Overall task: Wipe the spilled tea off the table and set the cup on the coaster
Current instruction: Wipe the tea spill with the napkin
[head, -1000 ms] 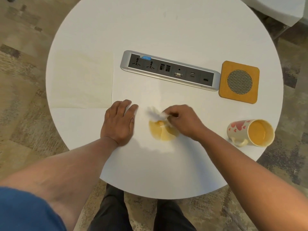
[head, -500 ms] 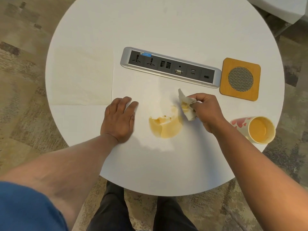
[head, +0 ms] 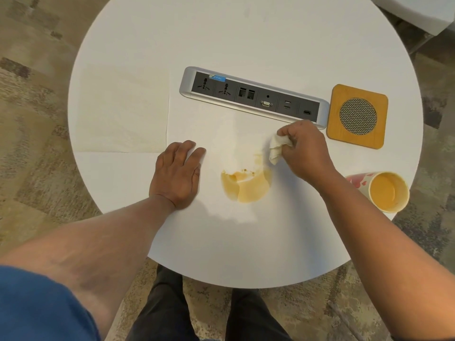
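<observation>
An amber puddle of spilled tea (head: 246,187) lies on the round white table (head: 246,33), with a faint smear running up to its right. My right hand (head: 305,153) grips a crumpled white tissue (head: 277,148) just above and right of the puddle. My left hand (head: 178,172) rests flat on the table, left of the spill. A cup (head: 380,190) with red hearts lies on its side at the table's right edge, mouth toward me, partly hidden by my right forearm. The square wooden coaster (head: 357,116) with a round mesh centre sits at the right.
A silver power and data socket strip (head: 253,94) is set into the table behind the spill. A flat unfolded white napkin (head: 123,114) covers the table's left part. My legs and patterned carpet show below the near edge. Another white table corner (head: 418,11) is at top right.
My right hand has drawn the tissue from the puddle up and to the right, smearing tea that way. The left hand has stayed flat in place.
</observation>
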The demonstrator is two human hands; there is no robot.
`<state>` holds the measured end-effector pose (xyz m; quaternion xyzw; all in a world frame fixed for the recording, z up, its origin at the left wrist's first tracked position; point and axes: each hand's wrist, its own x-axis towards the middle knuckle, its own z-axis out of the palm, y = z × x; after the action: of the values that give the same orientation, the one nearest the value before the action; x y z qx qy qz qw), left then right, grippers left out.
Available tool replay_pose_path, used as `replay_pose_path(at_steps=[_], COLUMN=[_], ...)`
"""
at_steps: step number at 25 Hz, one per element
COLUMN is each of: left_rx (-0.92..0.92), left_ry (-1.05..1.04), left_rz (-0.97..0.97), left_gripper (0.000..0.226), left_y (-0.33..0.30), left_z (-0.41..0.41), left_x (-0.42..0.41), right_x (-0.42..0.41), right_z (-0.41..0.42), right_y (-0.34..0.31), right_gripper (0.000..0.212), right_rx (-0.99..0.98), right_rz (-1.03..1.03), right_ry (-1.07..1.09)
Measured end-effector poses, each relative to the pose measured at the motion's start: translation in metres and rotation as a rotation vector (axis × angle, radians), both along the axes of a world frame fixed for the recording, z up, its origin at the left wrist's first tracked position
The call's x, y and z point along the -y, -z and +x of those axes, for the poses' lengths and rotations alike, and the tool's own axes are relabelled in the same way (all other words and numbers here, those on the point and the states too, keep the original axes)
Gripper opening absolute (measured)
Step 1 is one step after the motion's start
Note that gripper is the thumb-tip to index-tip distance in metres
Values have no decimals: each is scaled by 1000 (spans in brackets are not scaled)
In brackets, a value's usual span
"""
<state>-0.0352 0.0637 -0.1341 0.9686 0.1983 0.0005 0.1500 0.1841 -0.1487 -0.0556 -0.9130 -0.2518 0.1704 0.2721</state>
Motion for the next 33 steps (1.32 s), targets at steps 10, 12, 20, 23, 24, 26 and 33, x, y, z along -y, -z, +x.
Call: replay_pose_path(at_steps=[10,12,20,23,24,26,33], left_rx=[14,23,50,48,44,39,30], left_ry=[0,5,10,12,13,16,9], left_rz=[0,6,37,40,39,36,29], left_gripper=[42,41,41,41,41,41,41], left_y=[1,2,2,3,3,2,1], left_z=[-1,-1,-1,-1,-1,-1,-1], left_x=[0,0,0,0,0,-1,1], right_x=[-21,-18,-13,-20,-21,-23,1], right_z=[-12,-22,-16,-19,-21,-23,-29], right_y=[28,33,33,31,30,29,25], right_gripper=[34,30,18,23,28,36,26], right_rx=[501,437,231,135,154,230,153], right_rz=[-291,-289,-131,-86,-102,-154,-175], right_ry=[-224,-302,-298,-267,-268,-286,-459])
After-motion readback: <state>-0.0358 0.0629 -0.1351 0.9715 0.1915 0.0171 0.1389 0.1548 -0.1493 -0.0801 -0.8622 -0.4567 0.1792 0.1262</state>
